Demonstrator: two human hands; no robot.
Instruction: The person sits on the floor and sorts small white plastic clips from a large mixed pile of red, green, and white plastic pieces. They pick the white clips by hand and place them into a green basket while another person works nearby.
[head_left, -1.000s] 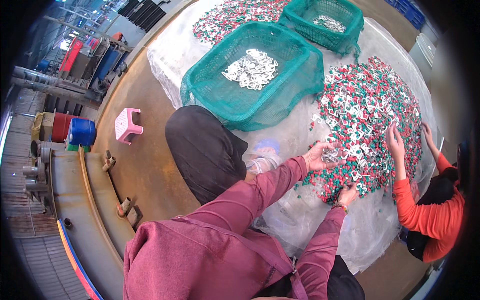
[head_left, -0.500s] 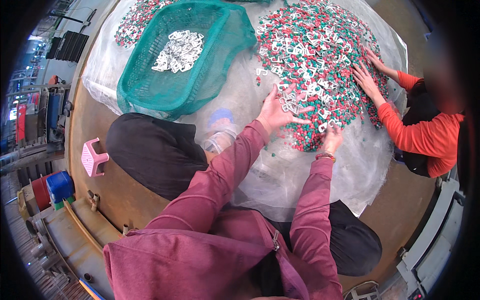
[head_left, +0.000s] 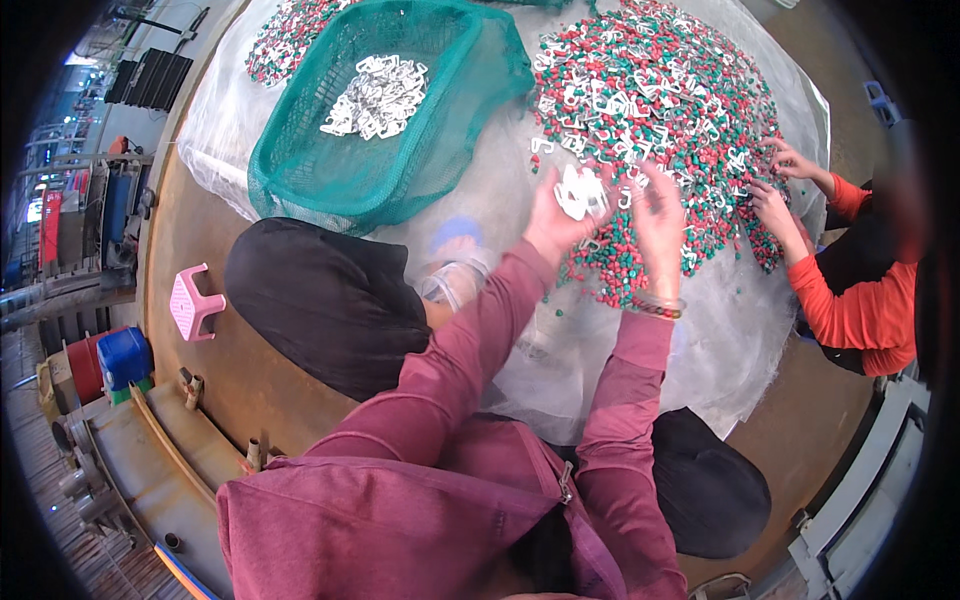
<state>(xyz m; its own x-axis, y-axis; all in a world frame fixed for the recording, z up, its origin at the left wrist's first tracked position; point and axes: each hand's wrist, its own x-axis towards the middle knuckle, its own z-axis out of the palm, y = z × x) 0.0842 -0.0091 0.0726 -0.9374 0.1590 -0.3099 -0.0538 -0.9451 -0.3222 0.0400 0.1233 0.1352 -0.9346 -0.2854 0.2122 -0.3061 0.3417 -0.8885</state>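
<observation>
Left hand [head_left: 556, 224]: fingers loosely cupped around white clips [head_left: 580, 192], axes jumbled. Right hand [head_left: 658, 222]: fingers part-curled, blurred; hold unclear. Clips just left of right fingers; mixed pile [head_left: 690, 110] beyond both, right hand nearer.

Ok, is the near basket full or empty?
Neither: the basket is partly filled; white clips cover part of its floor, the rest bare.
</observation>
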